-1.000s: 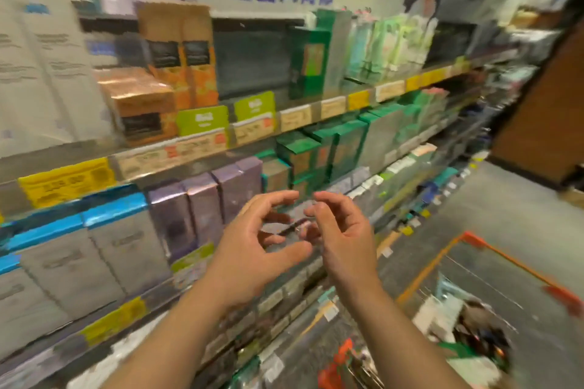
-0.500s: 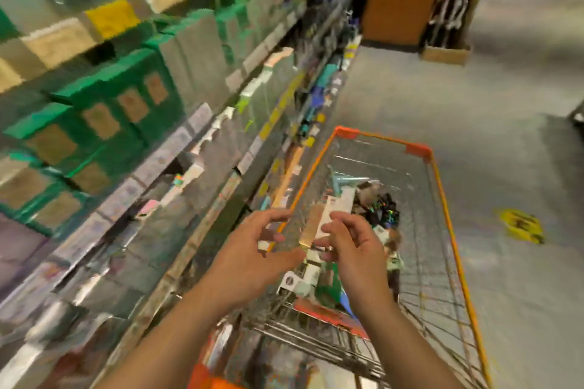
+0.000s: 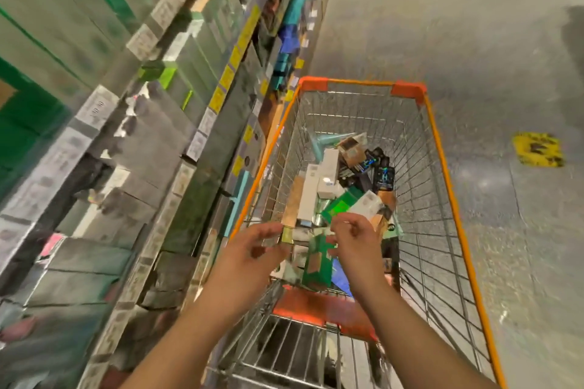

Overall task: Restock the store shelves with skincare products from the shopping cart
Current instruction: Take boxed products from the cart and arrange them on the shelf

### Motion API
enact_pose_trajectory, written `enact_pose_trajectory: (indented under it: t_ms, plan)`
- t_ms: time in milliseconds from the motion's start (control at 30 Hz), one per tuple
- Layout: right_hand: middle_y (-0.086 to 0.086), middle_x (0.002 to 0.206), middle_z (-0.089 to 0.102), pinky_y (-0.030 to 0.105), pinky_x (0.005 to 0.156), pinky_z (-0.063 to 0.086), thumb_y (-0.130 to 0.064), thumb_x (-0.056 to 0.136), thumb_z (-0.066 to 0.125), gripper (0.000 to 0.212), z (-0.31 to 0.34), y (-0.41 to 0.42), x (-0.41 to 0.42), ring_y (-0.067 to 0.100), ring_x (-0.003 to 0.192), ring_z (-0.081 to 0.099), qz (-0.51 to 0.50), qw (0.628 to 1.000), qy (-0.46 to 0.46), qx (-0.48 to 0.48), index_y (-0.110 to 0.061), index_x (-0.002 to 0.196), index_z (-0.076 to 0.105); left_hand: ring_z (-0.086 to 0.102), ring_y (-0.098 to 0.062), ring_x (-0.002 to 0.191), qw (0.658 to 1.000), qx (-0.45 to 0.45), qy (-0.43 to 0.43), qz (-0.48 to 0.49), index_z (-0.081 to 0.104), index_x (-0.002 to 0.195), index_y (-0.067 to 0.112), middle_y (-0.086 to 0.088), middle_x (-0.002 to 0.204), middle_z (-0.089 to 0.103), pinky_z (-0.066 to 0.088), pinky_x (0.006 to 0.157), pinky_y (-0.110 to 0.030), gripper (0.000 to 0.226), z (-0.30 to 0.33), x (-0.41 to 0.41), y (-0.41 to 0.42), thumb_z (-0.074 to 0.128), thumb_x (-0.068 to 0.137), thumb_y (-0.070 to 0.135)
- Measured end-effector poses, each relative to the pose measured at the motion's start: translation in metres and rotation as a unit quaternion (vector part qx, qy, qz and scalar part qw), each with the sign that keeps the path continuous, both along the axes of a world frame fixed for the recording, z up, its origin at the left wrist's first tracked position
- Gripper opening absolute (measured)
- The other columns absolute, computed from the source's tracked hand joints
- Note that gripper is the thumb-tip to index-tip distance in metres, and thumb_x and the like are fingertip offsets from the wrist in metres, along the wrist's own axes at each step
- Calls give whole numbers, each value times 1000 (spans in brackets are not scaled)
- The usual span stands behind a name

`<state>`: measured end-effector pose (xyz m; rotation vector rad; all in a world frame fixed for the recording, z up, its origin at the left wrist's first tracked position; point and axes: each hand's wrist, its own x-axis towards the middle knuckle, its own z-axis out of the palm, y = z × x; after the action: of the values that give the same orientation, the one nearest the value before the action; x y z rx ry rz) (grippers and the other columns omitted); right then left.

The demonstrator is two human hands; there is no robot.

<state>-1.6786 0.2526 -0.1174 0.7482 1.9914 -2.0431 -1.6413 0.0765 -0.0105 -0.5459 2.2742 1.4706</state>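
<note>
A wire shopping cart (image 3: 445,161) with an orange rim stands below me, beside the shelves (image 3: 164,123). In its basket lies a heap of skincare boxes: white ones (image 3: 316,189), a bright green one (image 3: 342,204), black ones (image 3: 380,169) and a dark green one with a tan label (image 3: 317,262). My left hand (image 3: 252,251) and my right hand (image 3: 355,243) hover side by side over the near end of the basket. Their fingers are loosely curved and hold nothing. My left fingertips are close to a small yellow-green box (image 3: 288,234).
Shelves full of grey and green boxes with yellow and white price tags run along the left, tight against the cart. Grey floor with a yellow sticker (image 3: 537,153) lies to the right. The cart's orange child-seat flap (image 3: 319,306) is under my wrists.
My view has swung from the shelf down and right to the cart. Both hands came down together and now hang over the basket, a little further apart.
</note>
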Motion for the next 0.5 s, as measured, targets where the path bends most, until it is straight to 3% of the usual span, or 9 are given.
enact_pose_trajectory:
  t_ms: [100,133,167,200,233,333,400,500]
  plan:
    - [9,89,68,51,85,59,-27,97,68,10,-37,-3,-30,36,87,70,-16,999,-17,24,-24,101,60,68,-12,102,999,11,-35,39,70,114,37,16,116,70,55,96,-40,24,-28,-22,2,73,91,32]
    - [8,88,67,44,87,59,-29,96,68,11,-51,-3,-40,35,87,69,-22,999,-16,38,-26,100,58,68,-11,103,998,11,-45,41,70,114,36,14,116,71,55,98,-43,23,-37,-28,3,72,92,30]
    - [5,85,66,27,82,57,-30,97,68,13,-63,-3,-51,31,84,69,-22,998,-15,56,-25,101,57,68,-11,102,998,12,-53,41,70,114,36,11,116,72,55,98,-43,22,-47,-35,6,70,93,28]
    - [1,82,64,11,70,49,-30,98,68,15,-74,-2,-61,24,79,67,-17,997,-16,80,-23,104,56,68,-12,99,997,14,-56,44,71,112,36,9,115,73,55,97,-41,20,-57,-41,8,70,93,28]
    - [-3,79,61,7,60,41,-29,98,67,17,-84,-1,-72,18,75,63,-11,995,-14,101,-21,108,55,67,-12,95,997,17,-59,55,72,108,37,7,111,74,54,95,-41,19,-66,-47,11,70,90,31]
    - [-8,76,56,16,55,36,-26,97,69,22,-118,0,-104,6,68,53,15,989,-5,149,-16,110,56,67,-11,93,994,26,-71,74,72,104,40,12,105,73,55,93,-41,16,-92,-57,19,70,88,38]
    - [-6,75,56,24,60,38,-24,96,70,27,-140,-1,-121,10,66,52,41,981,4,188,-10,116,58,69,-9,94,993,24,-80,79,72,102,41,16,104,73,57,92,-41,17,-107,-62,22,71,85,40]
    - [1,84,60,11,54,38,-18,92,73,35,-165,-1,-147,12,67,54,55,975,9,214,-3,121,59,70,-9,81,992,22,-91,82,72,104,37,10,95,75,58,89,-44,14,-122,-65,23,70,92,30]
